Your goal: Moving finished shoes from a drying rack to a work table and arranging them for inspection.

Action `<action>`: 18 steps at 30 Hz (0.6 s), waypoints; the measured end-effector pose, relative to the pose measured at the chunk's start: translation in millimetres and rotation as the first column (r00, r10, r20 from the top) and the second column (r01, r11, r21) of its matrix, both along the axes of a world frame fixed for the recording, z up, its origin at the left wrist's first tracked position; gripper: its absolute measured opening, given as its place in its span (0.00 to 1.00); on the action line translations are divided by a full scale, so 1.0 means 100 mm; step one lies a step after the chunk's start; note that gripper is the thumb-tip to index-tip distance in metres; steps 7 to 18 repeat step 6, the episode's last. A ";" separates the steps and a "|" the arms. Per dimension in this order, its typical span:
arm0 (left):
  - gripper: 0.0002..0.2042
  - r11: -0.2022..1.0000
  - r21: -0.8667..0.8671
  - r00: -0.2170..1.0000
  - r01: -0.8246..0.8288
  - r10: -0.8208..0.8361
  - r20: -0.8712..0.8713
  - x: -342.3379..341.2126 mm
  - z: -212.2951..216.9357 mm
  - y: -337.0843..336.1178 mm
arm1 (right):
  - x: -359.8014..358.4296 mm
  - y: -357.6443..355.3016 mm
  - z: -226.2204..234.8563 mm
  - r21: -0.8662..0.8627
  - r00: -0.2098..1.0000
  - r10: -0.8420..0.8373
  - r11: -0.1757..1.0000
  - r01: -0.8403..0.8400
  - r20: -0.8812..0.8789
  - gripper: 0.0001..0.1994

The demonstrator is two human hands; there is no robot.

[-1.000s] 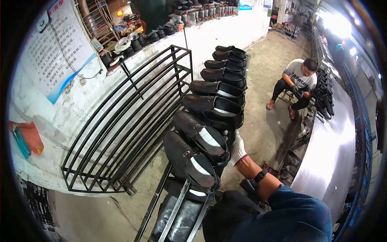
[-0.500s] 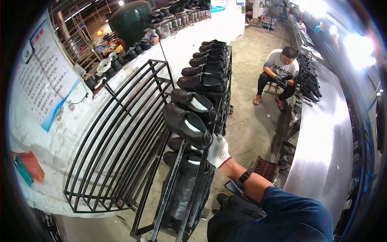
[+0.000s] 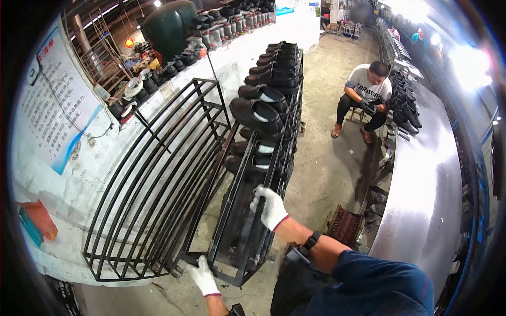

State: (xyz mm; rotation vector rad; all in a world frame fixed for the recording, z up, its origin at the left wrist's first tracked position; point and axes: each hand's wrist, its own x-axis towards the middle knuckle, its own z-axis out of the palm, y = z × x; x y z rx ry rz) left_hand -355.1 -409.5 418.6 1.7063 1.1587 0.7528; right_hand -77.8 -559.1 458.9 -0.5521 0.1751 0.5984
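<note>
Both my hands wear white knitted gloves. My right hand [image 3: 270,206] has its fingers curled at the right upper rail of a black metal shoe rack [image 3: 215,245]. My left hand [image 3: 202,277] is low by the rack's near left corner, thumb and fingers apart; whether it touches the frame I cannot tell. Dark leather shoes [image 3: 256,115] line the rack's top in a row running away from me, and more shoes [image 3: 259,160] sit on a lower level. The rack's near end bears no shoes on top.
A second black rack [image 3: 153,195] leans along the white wall on the left. At the right, a seated person [image 3: 369,95] in dark gloves handles something beside a long metal-topped table [image 3: 421,174] with dark shoes [image 3: 406,105]. A slatted stool [image 3: 343,224] stands near my right arm.
The loaded rack and its shoes have moved away from me, bringing its near end into view. My right hand has shifted nearer along the rail, and my left hand has come into view.
</note>
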 end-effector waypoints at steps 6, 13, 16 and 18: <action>0.39 0.998 0.060 0.964 -0.024 0.039 -0.261 0.74 0.37 0.03 | 0.86 0.05 0.06 -0.096 0.997 -0.066 0.994 0.061 -0.042 0.06; 0.39 0.998 0.060 0.964 -0.024 0.039 -0.261 0.74 0.37 0.03 | 0.86 0.05 0.06 -0.096 0.997 -0.066 0.994 0.061 -0.042 0.06; 0.39 0.998 0.060 0.964 -0.024 0.039 -0.261 0.74 0.37 0.03 | 0.86 0.05 0.06 -0.096 0.997 -0.066 0.994 0.061 -0.042 0.06; 0.39 0.998 0.060 0.964 -0.024 0.039 -0.261 0.74 0.37 0.03 | 0.86 0.05 0.06 -0.096 0.997 -0.066 0.994 0.061 -0.042 0.06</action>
